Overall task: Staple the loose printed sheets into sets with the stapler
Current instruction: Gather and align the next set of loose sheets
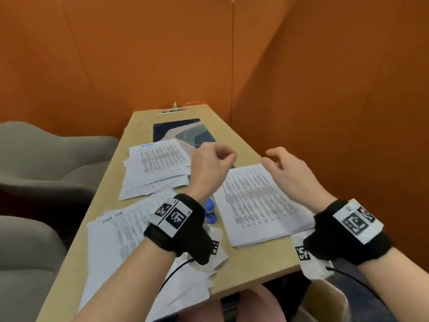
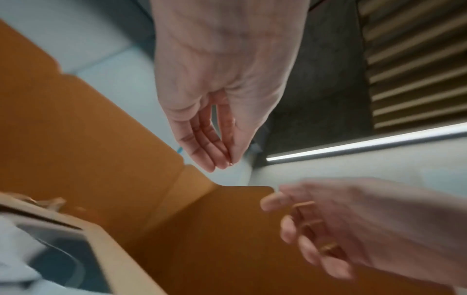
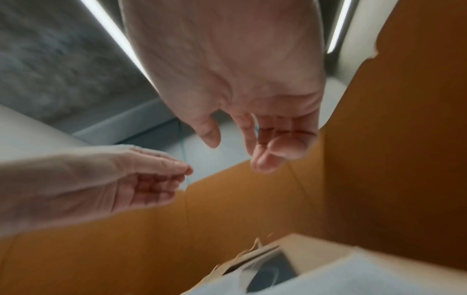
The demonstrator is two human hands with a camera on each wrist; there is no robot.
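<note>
Both hands hover above the table and hold nothing. My left hand (image 1: 226, 158) has its fingers loosely curled, with the thumb against the fingertips (image 2: 217, 159). To its right, my right hand (image 1: 272, 158) hangs with relaxed, slightly bent fingers (image 3: 262, 159) over the far corner of a squared stack of printed sheets (image 1: 255, 205). A blue stapler (image 1: 210, 211) lies on the table between the paper piles, partly hidden behind my left wrist. A loose fanned pile of sheets (image 1: 155, 168) lies further back on the left. Another spread pile (image 1: 116, 242) sits under my left forearm.
The narrow wooden table (image 1: 250, 263) is boxed in by orange partition walls (image 1: 325, 89) at the back and right. A patterned mat (image 1: 183, 130) lies at the far end, beside a clip and cable (image 1: 173, 109). Grey armchairs (image 1: 46, 159) stand along the left side.
</note>
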